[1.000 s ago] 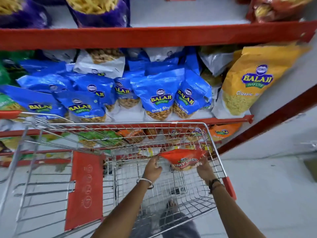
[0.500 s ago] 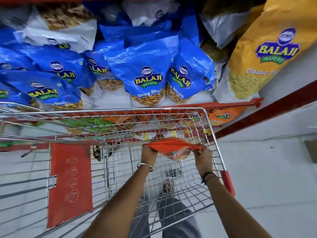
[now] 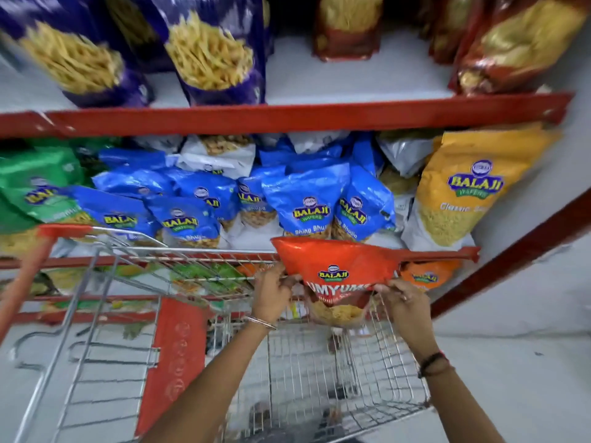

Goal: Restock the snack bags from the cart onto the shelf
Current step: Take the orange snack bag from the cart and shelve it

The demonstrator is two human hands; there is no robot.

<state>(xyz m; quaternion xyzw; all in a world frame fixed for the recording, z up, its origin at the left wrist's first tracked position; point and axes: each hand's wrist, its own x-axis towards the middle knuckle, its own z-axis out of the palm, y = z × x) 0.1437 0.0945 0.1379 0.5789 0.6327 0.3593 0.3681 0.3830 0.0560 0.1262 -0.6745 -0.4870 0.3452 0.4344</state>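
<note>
I hold an orange Balaji snack bag (image 3: 335, 266) with both hands above the far end of the wire cart (image 3: 319, 378). My left hand (image 3: 271, 292) grips its left lower edge and my right hand (image 3: 403, 298) grips its right lower edge. The bag's top reaches up to the red front edge of the middle shelf (image 3: 447, 254), in front of the blue bags (image 3: 307, 199). The cart basket below my hands looks bare.
The middle shelf is packed with blue bags, green bags (image 3: 35, 183) at the left and a tall yellow bag (image 3: 463, 193) at the right. Purple bags (image 3: 211, 52) and red bags (image 3: 511, 43) stand on the upper shelf (image 3: 287, 118). More orange bags (image 3: 428, 276) sit on the lower shelf.
Both hands have raised the orange bag from inside the cart up to the middle shelf's front edge. My view has tilted upward, bringing the upper shelf into sight.
</note>
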